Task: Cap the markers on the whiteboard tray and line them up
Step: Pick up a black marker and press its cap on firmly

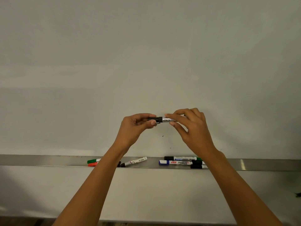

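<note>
I hold a black marker (164,119) level in front of the whiteboard, well above the tray. My left hand (135,128) pinches its black cap end, and my right hand (192,126) pinches the silver barrel. The cap sits on the barrel. Below, the steel tray (48,160) carries several markers: a green one (93,160) and a red one (92,164) at left, partly hidden by my left forearm, and a tilted white marker (134,161) with a dark tip. At right lie a black-capped marker (179,158), a blue-capped one (175,162) and two more black ones (198,166) behind my right wrist.
The whiteboard (146,54) fills the upper view, with a few small dark specks near the hands. Under the tray is a pale wall, and a strip of floor shows at the bottom edge.
</note>
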A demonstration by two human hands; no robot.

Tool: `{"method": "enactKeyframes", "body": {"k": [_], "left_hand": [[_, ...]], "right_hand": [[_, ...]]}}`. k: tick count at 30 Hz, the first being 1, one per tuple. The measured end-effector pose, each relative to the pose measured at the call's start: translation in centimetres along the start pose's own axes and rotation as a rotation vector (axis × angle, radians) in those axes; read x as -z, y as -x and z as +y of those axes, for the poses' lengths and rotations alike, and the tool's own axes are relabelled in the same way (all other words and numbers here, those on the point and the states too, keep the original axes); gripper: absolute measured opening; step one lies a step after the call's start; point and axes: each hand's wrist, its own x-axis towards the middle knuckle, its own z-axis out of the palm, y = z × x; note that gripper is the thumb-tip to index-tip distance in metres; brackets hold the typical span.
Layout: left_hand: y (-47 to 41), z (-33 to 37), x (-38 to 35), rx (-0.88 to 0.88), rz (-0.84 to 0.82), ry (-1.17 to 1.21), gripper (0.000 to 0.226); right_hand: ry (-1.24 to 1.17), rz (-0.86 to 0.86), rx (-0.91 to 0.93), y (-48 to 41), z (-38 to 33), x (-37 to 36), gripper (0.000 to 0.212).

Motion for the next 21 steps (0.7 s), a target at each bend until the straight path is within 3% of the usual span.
{"method": "enactKeyframes", "body": {"k": [6, 16, 21], "left_hand": [[0.5, -0.2, -0.2, -0.036, 0.049, -0.043, 0.02], [-0.4, 0.1, -0.2, -0.099, 0.047, -0.135, 0.024], [-1.0, -0.8, -0.5, -0.045, 0.017, -0.207, 0.02]], "right_hand": [[-0.018, -0.054, 0.001, -0.2, -0.5, 0.4, 0.025], [-0.137, -0.103, -0.184, 0.0, -0.5, -0.3, 0.024], [-0.146, -0.223, -0.269, 0.3, 0.6, -0.9, 0.024]]}}
